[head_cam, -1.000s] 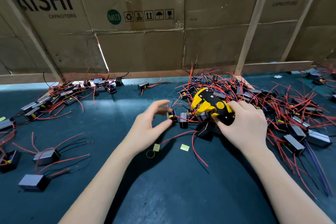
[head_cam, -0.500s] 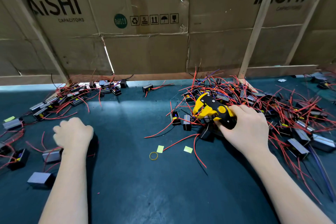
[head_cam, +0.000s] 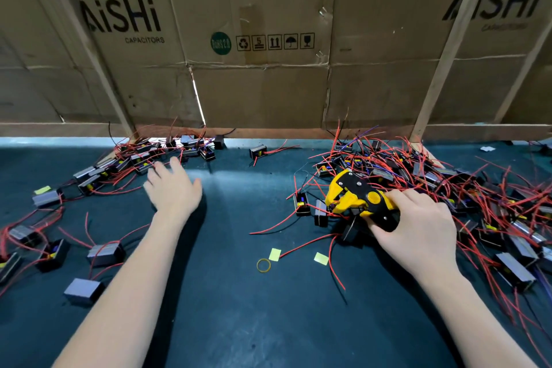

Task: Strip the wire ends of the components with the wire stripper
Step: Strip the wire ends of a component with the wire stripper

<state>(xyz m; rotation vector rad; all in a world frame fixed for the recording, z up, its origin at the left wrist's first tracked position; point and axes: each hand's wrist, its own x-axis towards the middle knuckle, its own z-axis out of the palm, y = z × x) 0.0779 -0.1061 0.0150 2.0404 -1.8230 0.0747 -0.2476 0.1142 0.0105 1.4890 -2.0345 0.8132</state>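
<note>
My right hand grips a yellow and black wire stripper at the left edge of a big tangled pile of components with red wires. The stripper's jaws point left, toward two small black components lying just beside them. My left hand hovers with fingers spread and nothing in it, over the mat near a second heap of components at the back left.
Loose components with red wires lie scattered on the dark green mat at the left. A yellow rubber ring and two yellow paper scraps lie mid-mat. A cardboard wall closes off the back.
My left hand left the components by the stripper, swung to the near left with fingers closed, then moved up toward the back-left heap and spread its fingers. The right hand stayed put.
</note>
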